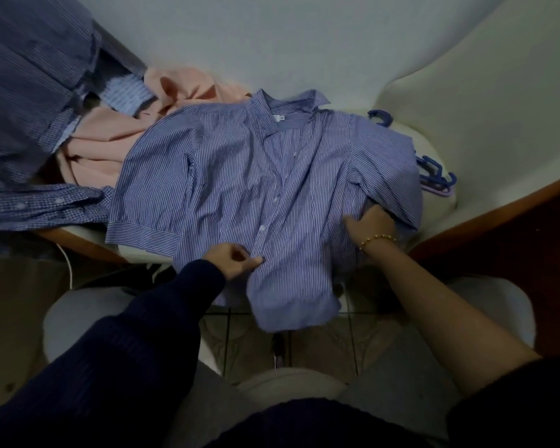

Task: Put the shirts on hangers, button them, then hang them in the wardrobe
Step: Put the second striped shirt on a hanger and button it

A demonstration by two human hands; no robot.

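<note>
A blue-and-white striped shirt (240, 176) lies face up on the white table (434, 150), collar at the far side, its hem hanging over the near edge. My left hand (235, 260) pinches the front placket near the lowest visible button. My right hand (370, 227) rests on the shirt's right side, fingers tucked under the folded sleeve, so I cannot see what they hold. Blue and lilac hangers (435, 177) poke out from under the shirt at the right, and a blue hook (380, 117) shows near the collar.
A peach garment (110, 140) is bunched left of the shirt. A dark checked shirt (46, 202) lies at the left edge, and another striped shirt (29, 76) hangs at the top left. A wooden surface (514, 227) stands on the right. Tiled floor shows below.
</note>
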